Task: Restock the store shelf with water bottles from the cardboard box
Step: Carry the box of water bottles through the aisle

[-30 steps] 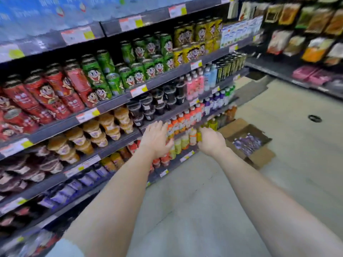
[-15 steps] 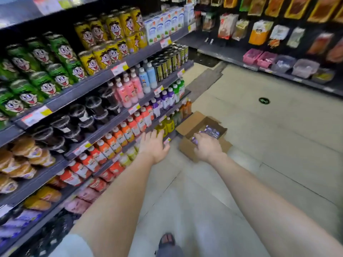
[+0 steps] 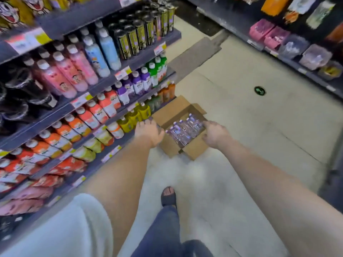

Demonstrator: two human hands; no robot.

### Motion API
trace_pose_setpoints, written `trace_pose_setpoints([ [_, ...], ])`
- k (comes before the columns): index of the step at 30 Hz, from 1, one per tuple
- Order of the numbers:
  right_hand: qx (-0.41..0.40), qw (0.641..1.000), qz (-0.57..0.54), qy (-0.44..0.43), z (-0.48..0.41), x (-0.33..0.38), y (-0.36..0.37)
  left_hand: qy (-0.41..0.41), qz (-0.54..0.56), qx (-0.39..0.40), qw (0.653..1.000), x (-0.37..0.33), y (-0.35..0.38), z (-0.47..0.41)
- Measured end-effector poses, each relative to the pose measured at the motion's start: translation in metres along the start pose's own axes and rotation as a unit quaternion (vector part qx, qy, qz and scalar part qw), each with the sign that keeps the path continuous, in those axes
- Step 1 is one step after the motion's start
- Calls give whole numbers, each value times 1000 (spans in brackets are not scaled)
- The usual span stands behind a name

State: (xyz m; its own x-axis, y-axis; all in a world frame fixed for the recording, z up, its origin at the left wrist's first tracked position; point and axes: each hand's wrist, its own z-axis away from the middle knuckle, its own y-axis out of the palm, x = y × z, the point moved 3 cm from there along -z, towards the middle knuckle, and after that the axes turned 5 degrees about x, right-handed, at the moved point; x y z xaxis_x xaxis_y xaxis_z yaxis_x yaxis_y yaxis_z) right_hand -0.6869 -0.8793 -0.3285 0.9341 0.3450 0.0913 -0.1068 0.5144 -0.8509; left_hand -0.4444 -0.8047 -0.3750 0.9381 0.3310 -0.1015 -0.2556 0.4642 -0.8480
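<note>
The shelf point(image 3: 89, 17) fills the view from 7 to 12 o'clock: dark metal tiers with paper price tags on their lips, packed with glossy drink bottles in pink, blue, purple, orange and yellow. I can pick out no water among them, so the restocking looks barely begun, or at the start of a fresh trip. Which tier waits for water the view does not show. The floor point(image 3: 241, 127), pale, smooth and hard, spreads from 12 to 5 o'clock. On it at 12 o'clock, just beside the shelf's lowest tier, sits the box point(image 3: 174, 108), plain brown cardboard with its flaps folded outward. Inside stand the water bottles point(image 3: 185, 128), clear thin plastic with a purplish tint at caps and labels, upright and close-packed. They seem to fill most of the box, so nearly all the work is left: lift, carry, set on the shelf, repeat. The left hand point(image 3: 149, 132) hangs at the box's 9 o'clock edge, back up, fingers loose and pointing forward, holding nothing. The right hand point(image 3: 215, 134) is at the 3 o'clock edge, fingers stretched toward the outer row of bottles, nothing gripped; blur keeps me from telling whether its fingertips touch plastic or stop just short
</note>
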Motion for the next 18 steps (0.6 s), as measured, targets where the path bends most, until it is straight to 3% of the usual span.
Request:
trace_pose_setpoints([
  [9, 90, 995, 22, -36, -132, -60, -45, -69, 42, 54, 995, -63, -18, -99],
  [18, 131, 984, 73, -99, -336, -127, -68, -240, 166, 70, 954, -106, -1, -207],
])
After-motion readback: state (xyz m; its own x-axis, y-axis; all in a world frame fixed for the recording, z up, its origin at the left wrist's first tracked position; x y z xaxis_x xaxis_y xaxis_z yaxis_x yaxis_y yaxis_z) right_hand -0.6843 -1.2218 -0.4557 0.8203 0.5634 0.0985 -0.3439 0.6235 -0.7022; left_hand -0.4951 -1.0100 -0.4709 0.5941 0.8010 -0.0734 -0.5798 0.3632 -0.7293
